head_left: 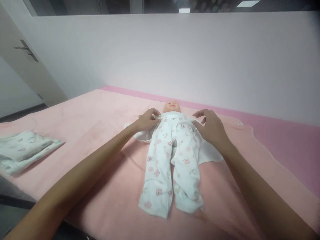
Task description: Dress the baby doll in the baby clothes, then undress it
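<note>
A baby doll (pixel 172 106) lies on its back, its head at the far end. White baby trousers (pixel 160 170) with a pink animal print are spread over its body, waistband just below the head, legs pointing toward me. A white baby top (pixel 211 151) shows from under the trousers on both sides. At the left end of the waistband, my left hand (pixel 149 120) is closed, pinching the trousers' edge between thumb and fingers. My right hand (pixel 210 126) is beside the right end of the waistband, thumb and fingers apart. The doll's limbs are hidden by cloth.
A pink blanket (pixel 82 116) covers the table under the doll. Folded white printed clothes (pixel 27 150) lie near its left edge. A pale wall (pixel 175 56) stands behind the table, and a door with a handle (pixel 28 50) is at the far left.
</note>
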A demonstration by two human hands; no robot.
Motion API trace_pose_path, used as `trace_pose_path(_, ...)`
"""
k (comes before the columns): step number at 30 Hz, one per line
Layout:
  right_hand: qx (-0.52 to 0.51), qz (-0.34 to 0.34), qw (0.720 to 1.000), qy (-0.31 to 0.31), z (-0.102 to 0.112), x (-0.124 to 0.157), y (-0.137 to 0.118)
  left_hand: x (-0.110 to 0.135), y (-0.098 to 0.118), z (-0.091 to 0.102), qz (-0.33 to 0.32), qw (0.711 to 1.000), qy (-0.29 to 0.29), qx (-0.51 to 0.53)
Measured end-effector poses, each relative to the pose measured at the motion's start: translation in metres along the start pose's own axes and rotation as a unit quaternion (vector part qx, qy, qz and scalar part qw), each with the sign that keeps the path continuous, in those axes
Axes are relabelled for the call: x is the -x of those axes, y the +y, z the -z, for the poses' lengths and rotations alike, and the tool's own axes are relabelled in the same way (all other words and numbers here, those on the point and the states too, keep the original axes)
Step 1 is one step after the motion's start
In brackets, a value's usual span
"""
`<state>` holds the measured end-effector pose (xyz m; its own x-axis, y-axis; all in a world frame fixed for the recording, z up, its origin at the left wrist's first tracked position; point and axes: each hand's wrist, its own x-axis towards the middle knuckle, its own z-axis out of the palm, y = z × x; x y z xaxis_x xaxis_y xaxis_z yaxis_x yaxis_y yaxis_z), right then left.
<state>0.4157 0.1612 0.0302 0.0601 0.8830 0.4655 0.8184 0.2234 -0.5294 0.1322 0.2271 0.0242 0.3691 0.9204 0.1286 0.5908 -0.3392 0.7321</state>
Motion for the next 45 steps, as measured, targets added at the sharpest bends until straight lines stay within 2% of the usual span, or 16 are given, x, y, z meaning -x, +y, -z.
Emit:
trace_pose_path(2,-0.018,0.071,0.997,0.011,0.017,0.032,-0.032,0.029,0.013,0.0,-0.034,0.994,0.057,-0.084)
trace_pose_path(3,-0.036,0.115,0.992,-0.023,0.025,0.054,-0.049,0.049,0.02,0.001,-0.06,0.989,0.072,-0.117)
trace_pose_path(5,-0.058,0.203,0.97,-0.124,0.036,0.104,-0.079,0.102,0.032,0.002,-0.111,0.983,0.058,-0.132)
trace_pose_path(7,-0.042,0.262,0.949,-0.169,0.04,0.153,-0.098,0.159,0.039,0.0,-0.132,0.985,0.025,-0.112)
trace_pose_path(10,0.009,0.296,0.94,-0.167,0.031,0.206,-0.104,0.231,0.042,-0.009,-0.081,0.994,-0.021,-0.07)
trace_pose_path(13,0.049,0.273,0.95,-0.145,0.013,0.226,-0.099,0.266,0.038,-0.023,-0.064,0.994,-0.034,-0.081)
trace_pose_path(16,0.052,0.24,0.959,-0.14,0.001,0.228,-0.099,0.271,0.034,-0.032,-0.079,0.99,-0.033,-0.11)
trace_pose_path(19,0.004,0.209,0.964,-0.165,0.003,0.228,-0.103,0.27,0.034,-0.035,-0.098,0.988,-0.018,-0.12)
trace_pose_path(24,-0.045,0.172,0.971,-0.163,0.029,0.235,-0.101,0.287,0.041,-0.04,-0.152,0.974,0.046,-0.161)
trace_pose_path(27,-0.026,0.175,0.974,-0.14,0.045,0.241,-0.083,0.298,0.052,-0.043,-0.185,0.962,0.059,-0.189)
trace_pose_path(29,-0.016,0.151,0.981,-0.118,0.053,0.245,-0.065,0.298,0.062,-0.046,-0.202,0.959,0.057,-0.187)
trace_pose_path(32,-0.021,0.095,0.99,-0.1,0.058,0.251,-0.036,0.286,0.078,-0.058,-0.224,0.954,0.04,-0.193)
trace_pose_path(36,-0.07,0.044,0.989,-0.125,0.049,0.253,-0.013,0.253,0.091,-0.082,-0.227,0.933,0.01,-0.278)
trace_pose_path(40,-0.112,0.0,0.982,-0.154,0.04,0.251,-0.012,0.231,0.09,-0.096,-0.233,0.919,-0.019,-0.318)
trace_pose_path(45,-0.169,-0.058,0.969,-0.17,0.043,0.251,-0.026,0.234,0.093,-0.093,-0.219,0.944,-0.014,-0.247)
